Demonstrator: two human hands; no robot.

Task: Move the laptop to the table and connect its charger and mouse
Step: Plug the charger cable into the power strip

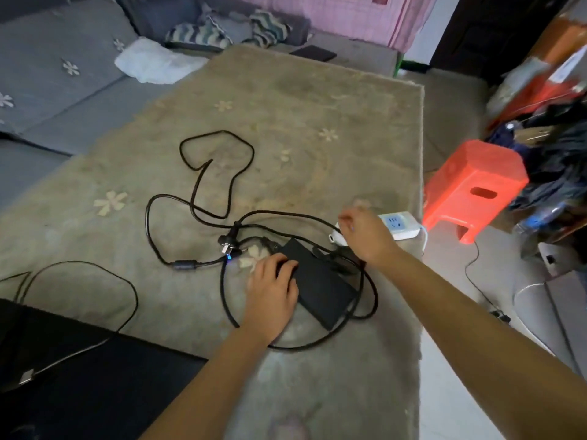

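Note:
The black charger brick [324, 287] lies on the table's tan flowered cloth [286, 122], ringed by its black cables [222, 173]. Its wall plug [226, 246] lies loose to the left of the brick, beside a small blue light. My left hand [271, 293] rests on the brick's near-left end, fingers curled over its edge. My right hand [365, 233] grips the left part of a white power strip [401, 225] at the table's right edge. A dark flat laptop [79, 376] fills the bottom left, with a thin cable and a USB connector [27, 377] lying on it.
A grey sofa [57, 74] with a white bag and striped cushions runs along the left and back. A red plastic stool [473, 185] stands right of the table. Clutter and boxes [546, 138] pile at the far right, and wires trail on the floor.

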